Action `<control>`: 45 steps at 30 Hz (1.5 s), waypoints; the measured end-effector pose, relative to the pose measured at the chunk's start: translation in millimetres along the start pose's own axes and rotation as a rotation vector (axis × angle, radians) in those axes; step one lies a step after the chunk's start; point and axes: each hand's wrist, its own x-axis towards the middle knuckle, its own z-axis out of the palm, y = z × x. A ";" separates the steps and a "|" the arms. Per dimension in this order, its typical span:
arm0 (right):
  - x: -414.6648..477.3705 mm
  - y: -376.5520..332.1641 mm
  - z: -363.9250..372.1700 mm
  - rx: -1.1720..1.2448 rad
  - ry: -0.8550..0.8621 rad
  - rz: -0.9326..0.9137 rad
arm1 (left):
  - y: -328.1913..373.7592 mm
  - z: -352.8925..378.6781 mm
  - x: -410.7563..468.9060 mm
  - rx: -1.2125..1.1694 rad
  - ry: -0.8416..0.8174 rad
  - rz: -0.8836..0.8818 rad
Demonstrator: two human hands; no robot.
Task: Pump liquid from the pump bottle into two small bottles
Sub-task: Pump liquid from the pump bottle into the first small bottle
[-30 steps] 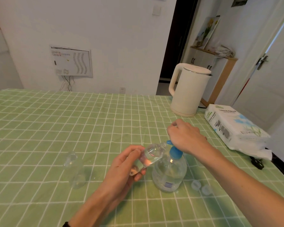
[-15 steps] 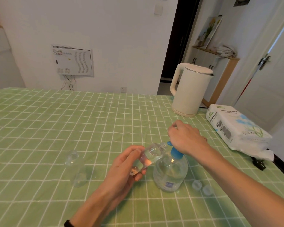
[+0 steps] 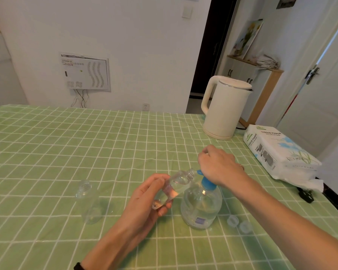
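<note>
A round clear pump bottle (image 3: 201, 208) with a blue pump stands on the green checked table (image 3: 66, 152), partly full of clear liquid. My right hand (image 3: 219, 164) rests on top of the pump head, fingers curled over it. My left hand (image 3: 144, 199) holds a small clear bottle (image 3: 176, 184) tilted, its open mouth right at the blue nozzle. A little liquid lies inside this small bottle. A second small clear bottle (image 3: 89, 201) stands upright and uncapped to the left, apart from both hands.
Two small clear caps (image 3: 239, 224) lie on the cloth right of the pump bottle. A cream kettle (image 3: 224, 107) stands at the back right, with a tissue paper pack (image 3: 279, 152) beside it near the table's right edge.
Both hands and the bottles keep the same arrangement; the view has shifted slightly. No clear movement of the pump head shows.
</note>
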 end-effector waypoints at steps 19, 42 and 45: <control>0.4 -3.2 -3.1 0.009 -0.005 0.013 | 1.6 -1.2 0.6 0.002 0.013 -0.006; -1.1 -2.3 -9.6 0.022 -0.008 -0.006 | 0.4 -5.6 1.8 0.010 -0.016 0.009; -0.5 -1.8 -7.4 0.052 -0.015 -0.001 | -0.1 -6.6 3.1 -0.001 -0.015 0.008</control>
